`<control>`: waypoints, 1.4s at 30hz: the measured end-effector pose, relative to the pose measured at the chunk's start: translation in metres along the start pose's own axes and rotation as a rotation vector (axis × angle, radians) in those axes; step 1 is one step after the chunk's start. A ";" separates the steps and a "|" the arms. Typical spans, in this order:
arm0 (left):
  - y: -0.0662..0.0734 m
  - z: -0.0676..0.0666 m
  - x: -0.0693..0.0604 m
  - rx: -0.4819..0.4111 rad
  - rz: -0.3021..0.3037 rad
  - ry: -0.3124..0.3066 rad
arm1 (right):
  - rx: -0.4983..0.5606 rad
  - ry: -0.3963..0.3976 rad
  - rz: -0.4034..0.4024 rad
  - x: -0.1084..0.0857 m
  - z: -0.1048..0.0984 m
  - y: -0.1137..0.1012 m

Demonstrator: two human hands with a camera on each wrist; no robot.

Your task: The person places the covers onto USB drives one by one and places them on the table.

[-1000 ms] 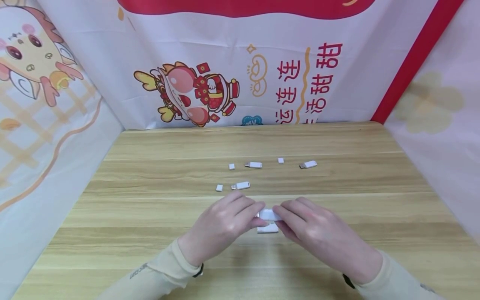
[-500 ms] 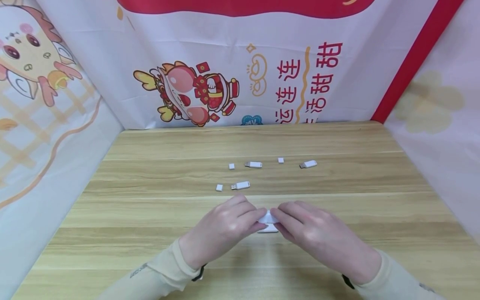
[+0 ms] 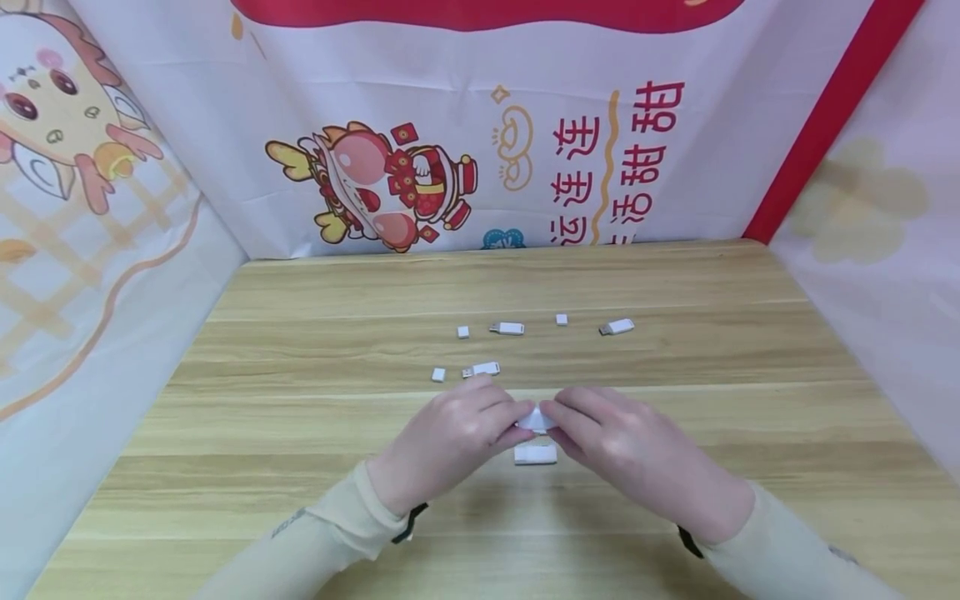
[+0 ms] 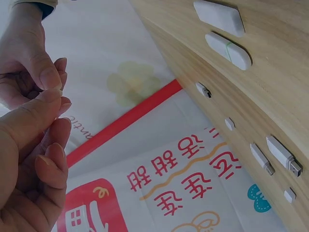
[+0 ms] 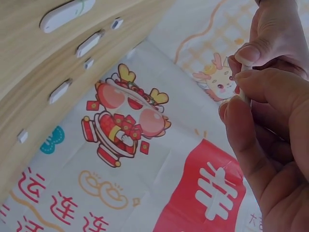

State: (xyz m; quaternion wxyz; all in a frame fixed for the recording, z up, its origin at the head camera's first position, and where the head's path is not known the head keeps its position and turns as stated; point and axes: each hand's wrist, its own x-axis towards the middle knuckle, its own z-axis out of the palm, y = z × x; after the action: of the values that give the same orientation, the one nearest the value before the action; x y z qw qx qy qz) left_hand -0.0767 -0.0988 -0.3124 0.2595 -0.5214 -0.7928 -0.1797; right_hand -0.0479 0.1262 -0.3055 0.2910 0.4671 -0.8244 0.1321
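Observation:
Both hands meet over the middle of the table. My left hand (image 3: 465, 429) pinches one end of a small white USB stick (image 3: 536, 419) between thumb and fingers. The other end is pinched by my right hand (image 3: 630, 446); fingertips hide most of the stick, and I cannot tell whether its cap is on. Just nearer than the hands lies a capped white USB stick (image 3: 536, 455). In the left wrist view, two white sticks lie close together, one (image 4: 219, 18) plain and one (image 4: 228, 50) with a green line.
Beyond the hands, uncapped USB sticks (image 3: 483, 369), (image 3: 510, 328), (image 3: 617, 327) lie on the wooden table (image 3: 337, 333). Small white caps (image 3: 438, 375), (image 3: 463, 332), (image 3: 562, 319) lie near them. Printed cloth (image 3: 450, 67) hangs behind the table and at both sides.
Both hands have shifted slightly away from the body with the held stick. More of the nearer stick on the table now shows. The sticks and caps farther back stay put.

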 end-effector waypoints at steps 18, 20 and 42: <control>-0.039 0.039 0.009 -0.110 -0.273 -0.310 | 0.300 -0.282 0.240 0.002 0.044 0.053; -0.045 0.046 0.010 -0.138 -0.315 -0.365 | 0.315 -0.324 0.275 0.001 0.051 0.059; -0.083 0.088 0.015 -0.267 -0.424 -0.668 | 0.405 -0.618 0.455 0.004 0.101 0.083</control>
State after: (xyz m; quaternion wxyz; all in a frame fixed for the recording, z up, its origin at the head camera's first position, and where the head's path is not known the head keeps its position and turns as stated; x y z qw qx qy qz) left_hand -0.1778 -0.0711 -0.3750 -0.1244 -0.4054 -0.8929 -0.1513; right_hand -0.1556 0.1177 -0.3789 -0.1038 0.3389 -0.9121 0.2060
